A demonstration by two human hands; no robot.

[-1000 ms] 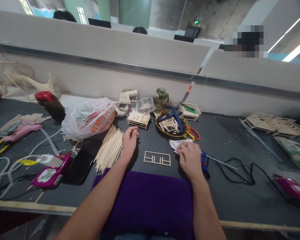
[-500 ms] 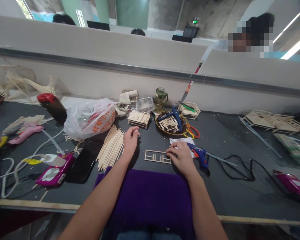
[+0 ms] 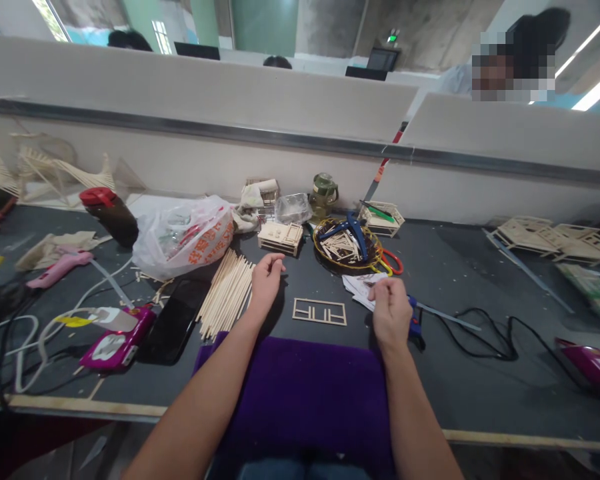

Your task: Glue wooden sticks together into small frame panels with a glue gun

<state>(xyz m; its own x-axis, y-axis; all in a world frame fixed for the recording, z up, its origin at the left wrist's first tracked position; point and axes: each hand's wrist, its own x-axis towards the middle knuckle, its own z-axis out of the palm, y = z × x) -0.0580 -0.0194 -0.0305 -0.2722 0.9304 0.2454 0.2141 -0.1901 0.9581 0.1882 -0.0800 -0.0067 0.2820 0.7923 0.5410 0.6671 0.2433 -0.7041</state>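
Observation:
On the dark table lies a small flat wooden-stick frame (image 3: 344, 313) with short inner strips, between my two hands and touched by neither. My left hand (image 3: 266, 285) is closed beside a bundle of thin wooden sticks (image 3: 226, 293); I cannot make out whether anything is between its fingertips. To the right of the frame, my right hand (image 3: 393, 312) is curled with fingers together, by a white paper sheet (image 3: 356, 287). Whatever it pinches is hidden. Partly behind that hand sits a blue glue gun (image 3: 417, 320).
Beyond my hands stand a small wooden model (image 3: 280, 238), a round basket (image 3: 343, 248) of stick pieces and a green-lidded jar (image 3: 323, 193). At left are a plastic bag (image 3: 180, 237), a black phone (image 3: 176, 323) and a magenta power strip (image 3: 117, 339). A purple cloth (image 3: 305, 393) covers the near edge.
My right hand has left the stick frame and moved right, its fingers curling closer together. My left hand stays in nearly the same place. The view has shifted slightly.

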